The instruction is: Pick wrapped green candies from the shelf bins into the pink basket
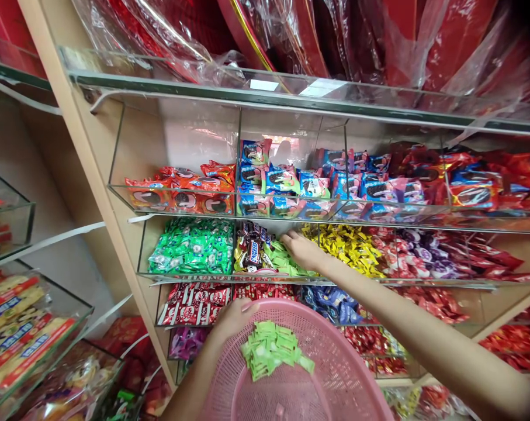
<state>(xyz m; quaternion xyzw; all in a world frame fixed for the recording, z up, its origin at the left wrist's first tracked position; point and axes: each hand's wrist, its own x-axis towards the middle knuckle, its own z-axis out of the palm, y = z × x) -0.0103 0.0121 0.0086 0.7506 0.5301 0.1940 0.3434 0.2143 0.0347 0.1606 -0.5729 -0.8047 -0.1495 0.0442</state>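
My left hand is closed on the near-left rim of a pink perforated plastic basket. Inside the basket lies a loose heap of light green candy packets. My right hand reaches into a shelf bin, over more light green packets. Its fingers point left and bend slightly, their tips a little apart; the palm side is hidden and no packet shows in it. Dark Snickers bars lie just left of these packets. Yellow-wrapped candies fill the bin to the right.
Clear bin walls and a front lip border the compartments. Green packs are at left, orange and blue cookie packs above, red-and-white and dark blue packs below. A wooden upright stands left; plastic-wrapped red goods sit overhead.
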